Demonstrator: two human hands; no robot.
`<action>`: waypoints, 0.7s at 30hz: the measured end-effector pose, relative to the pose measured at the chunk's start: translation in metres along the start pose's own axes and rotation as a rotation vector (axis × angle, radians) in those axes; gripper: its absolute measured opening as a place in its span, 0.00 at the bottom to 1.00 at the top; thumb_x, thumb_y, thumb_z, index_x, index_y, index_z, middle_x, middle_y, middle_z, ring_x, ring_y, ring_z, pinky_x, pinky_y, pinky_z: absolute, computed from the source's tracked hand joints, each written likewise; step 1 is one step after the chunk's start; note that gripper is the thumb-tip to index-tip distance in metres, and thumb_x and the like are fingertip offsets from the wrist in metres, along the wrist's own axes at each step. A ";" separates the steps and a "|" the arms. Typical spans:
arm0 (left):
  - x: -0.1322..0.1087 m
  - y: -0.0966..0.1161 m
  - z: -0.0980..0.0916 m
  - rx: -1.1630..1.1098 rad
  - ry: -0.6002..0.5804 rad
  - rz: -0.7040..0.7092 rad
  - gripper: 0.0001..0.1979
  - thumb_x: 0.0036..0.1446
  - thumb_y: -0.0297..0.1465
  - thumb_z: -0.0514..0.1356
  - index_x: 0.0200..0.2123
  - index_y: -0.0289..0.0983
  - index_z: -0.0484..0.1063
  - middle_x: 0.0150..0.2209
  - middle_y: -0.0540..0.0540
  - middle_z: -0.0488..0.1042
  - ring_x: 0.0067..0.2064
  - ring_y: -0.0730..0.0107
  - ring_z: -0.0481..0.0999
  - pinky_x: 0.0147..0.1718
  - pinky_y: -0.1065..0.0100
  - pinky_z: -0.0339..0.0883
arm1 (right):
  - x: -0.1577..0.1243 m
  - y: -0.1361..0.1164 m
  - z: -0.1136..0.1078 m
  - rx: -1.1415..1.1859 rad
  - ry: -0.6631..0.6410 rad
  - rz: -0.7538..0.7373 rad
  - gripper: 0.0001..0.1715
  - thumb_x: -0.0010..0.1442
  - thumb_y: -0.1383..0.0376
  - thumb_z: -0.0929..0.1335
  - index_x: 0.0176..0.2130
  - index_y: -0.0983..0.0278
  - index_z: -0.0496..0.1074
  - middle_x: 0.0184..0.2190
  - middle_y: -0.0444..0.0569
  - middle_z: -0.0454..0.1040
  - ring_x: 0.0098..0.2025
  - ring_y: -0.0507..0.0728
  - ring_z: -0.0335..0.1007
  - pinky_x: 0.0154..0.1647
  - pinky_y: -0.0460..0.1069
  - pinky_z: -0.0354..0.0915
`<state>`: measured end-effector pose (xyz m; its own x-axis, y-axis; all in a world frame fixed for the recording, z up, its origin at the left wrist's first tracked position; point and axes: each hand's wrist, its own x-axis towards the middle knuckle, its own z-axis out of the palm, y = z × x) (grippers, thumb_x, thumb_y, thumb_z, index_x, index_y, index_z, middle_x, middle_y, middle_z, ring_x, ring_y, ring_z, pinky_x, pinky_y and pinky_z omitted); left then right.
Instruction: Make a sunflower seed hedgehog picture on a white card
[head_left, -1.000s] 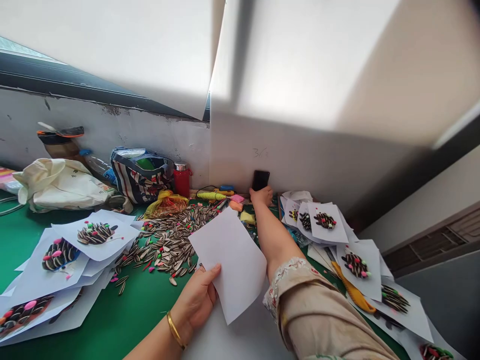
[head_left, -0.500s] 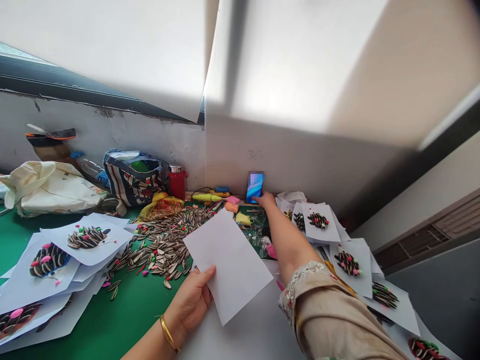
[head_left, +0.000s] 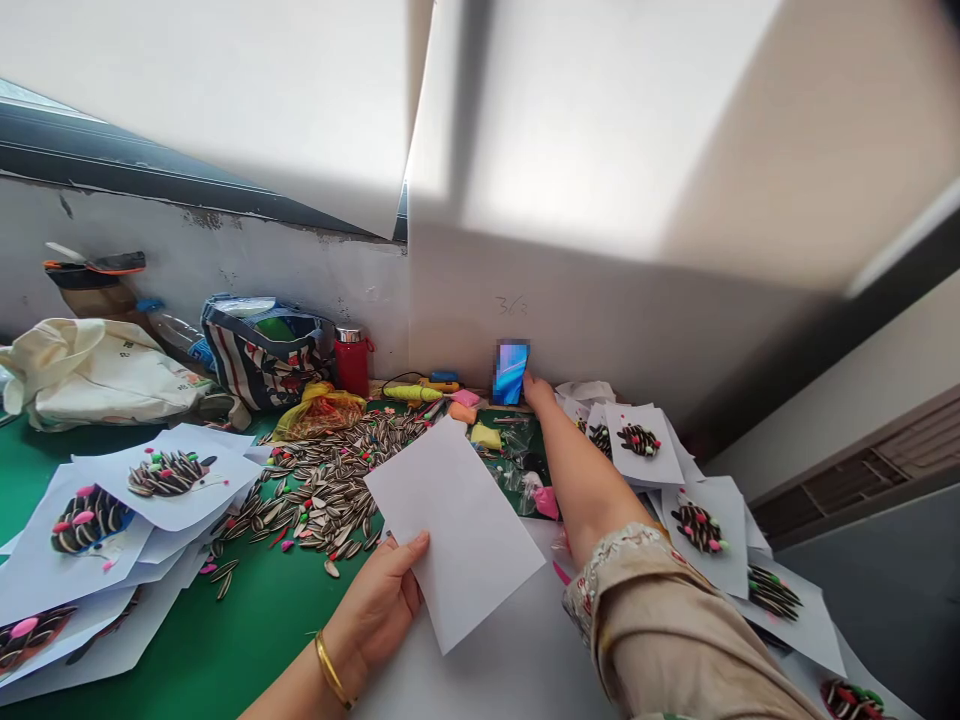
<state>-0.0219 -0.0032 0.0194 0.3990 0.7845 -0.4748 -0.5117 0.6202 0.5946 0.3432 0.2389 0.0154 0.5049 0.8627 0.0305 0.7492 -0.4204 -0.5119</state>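
My left hand (head_left: 386, 590) pinches a blank white sheet of paper (head_left: 457, 540) by its lower left edge, thumb on top and fingers underneath. Far ahead, against the wall, a phone (head_left: 511, 373) stands upright with its blue screen lit. My right hand (head_left: 538, 390) grips the phone's right edge, its fingers mostly hidden behind it. Between the sheet and the wall spreads a heap of striped sunflower seeds (head_left: 330, 480) mixed with small coloured bits. Lumps of pink, orange and yellow clay (head_left: 486, 437) lie near the phone.
Papers with seed-and-clay hedgehogs are stacked at left (head_left: 172, 475) and right (head_left: 701, 525). Along the wall stand a cream cloth bag (head_left: 97, 375), a striped bag (head_left: 262, 355), a red flask (head_left: 352, 362) and a yellow plastic bag (head_left: 319, 412). A yellow-green tool (head_left: 412, 393) lies beside them.
My right hand has shifted from the phone's lower front to its right edge, and the phone has turned slightly. My left hand keeps the paper almost still.
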 end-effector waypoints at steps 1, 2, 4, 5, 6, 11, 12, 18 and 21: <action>0.000 0.000 0.000 0.002 -0.002 0.000 0.23 0.56 0.25 0.66 0.55 0.34 0.70 0.50 0.37 0.79 0.50 0.52 0.80 0.49 0.58 0.77 | -0.001 0.002 0.001 0.008 -0.006 -0.008 0.19 0.67 0.58 0.67 0.54 0.63 0.69 0.54 0.53 0.70 0.50 0.59 0.71 0.50 0.58 0.71; 0.001 -0.001 -0.001 0.003 -0.006 -0.001 0.22 0.56 0.25 0.66 0.55 0.34 0.70 0.50 0.37 0.79 0.50 0.52 0.80 0.48 0.58 0.77 | -0.002 0.004 0.002 0.017 -0.013 -0.019 0.19 0.67 0.58 0.67 0.54 0.63 0.69 0.54 0.53 0.70 0.50 0.59 0.71 0.50 0.58 0.71; 0.002 -0.001 -0.001 0.003 -0.006 0.001 0.22 0.56 0.25 0.66 0.55 0.34 0.71 0.50 0.37 0.79 0.50 0.52 0.80 0.48 0.58 0.77 | -0.004 0.007 0.004 0.032 -0.024 -0.041 0.20 0.67 0.58 0.67 0.55 0.64 0.69 0.54 0.53 0.70 0.50 0.59 0.72 0.49 0.58 0.71; 0.003 -0.001 -0.002 0.002 -0.004 0.002 0.22 0.56 0.25 0.66 0.55 0.34 0.71 0.51 0.37 0.79 0.51 0.52 0.80 0.48 0.58 0.77 | -0.005 0.008 0.005 0.037 -0.029 -0.049 0.20 0.67 0.58 0.67 0.55 0.64 0.69 0.54 0.53 0.70 0.50 0.59 0.72 0.49 0.59 0.71; 0.003 -0.001 -0.002 0.001 -0.001 0.003 0.22 0.56 0.24 0.66 0.54 0.35 0.71 0.51 0.37 0.79 0.51 0.52 0.80 0.48 0.58 0.77 | -0.006 0.009 0.006 0.041 -0.033 -0.054 0.20 0.67 0.58 0.67 0.55 0.64 0.69 0.53 0.53 0.71 0.50 0.59 0.72 0.49 0.59 0.71; 0.004 -0.001 -0.004 0.006 0.022 -0.004 0.22 0.56 0.24 0.66 0.54 0.35 0.71 0.51 0.37 0.79 0.51 0.51 0.79 0.49 0.57 0.77 | -0.006 0.007 0.009 0.050 -0.029 -0.045 0.26 0.63 0.51 0.68 0.52 0.65 0.73 0.50 0.57 0.76 0.52 0.63 0.73 0.52 0.55 0.68; 0.004 -0.001 -0.004 0.006 0.023 -0.004 0.22 0.56 0.24 0.66 0.54 0.35 0.71 0.51 0.37 0.79 0.51 0.51 0.79 0.49 0.57 0.77 | -0.005 0.006 0.010 0.051 -0.025 -0.039 0.28 0.61 0.49 0.69 0.52 0.66 0.74 0.50 0.58 0.76 0.53 0.65 0.73 0.51 0.54 0.67; 0.003 -0.001 -0.002 -0.008 0.016 0.001 0.23 0.56 0.24 0.66 0.55 0.35 0.71 0.52 0.37 0.78 0.52 0.51 0.79 0.50 0.57 0.76 | -0.007 0.000 0.011 0.052 0.005 -0.006 0.33 0.57 0.47 0.69 0.53 0.68 0.74 0.52 0.63 0.76 0.54 0.70 0.72 0.50 0.54 0.66; 0.002 -0.001 -0.001 -0.007 0.021 0.004 0.23 0.56 0.24 0.66 0.55 0.35 0.70 0.52 0.37 0.78 0.52 0.51 0.79 0.50 0.57 0.76 | -0.010 -0.001 0.011 0.066 0.007 -0.004 0.34 0.58 0.46 0.69 0.53 0.67 0.74 0.52 0.62 0.76 0.54 0.70 0.73 0.50 0.54 0.66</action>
<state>-0.0218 -0.0023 0.0172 0.3813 0.7865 -0.4858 -0.5187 0.6170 0.5918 0.3331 0.2339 0.0063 0.5048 0.8624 0.0383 0.7215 -0.3971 -0.5673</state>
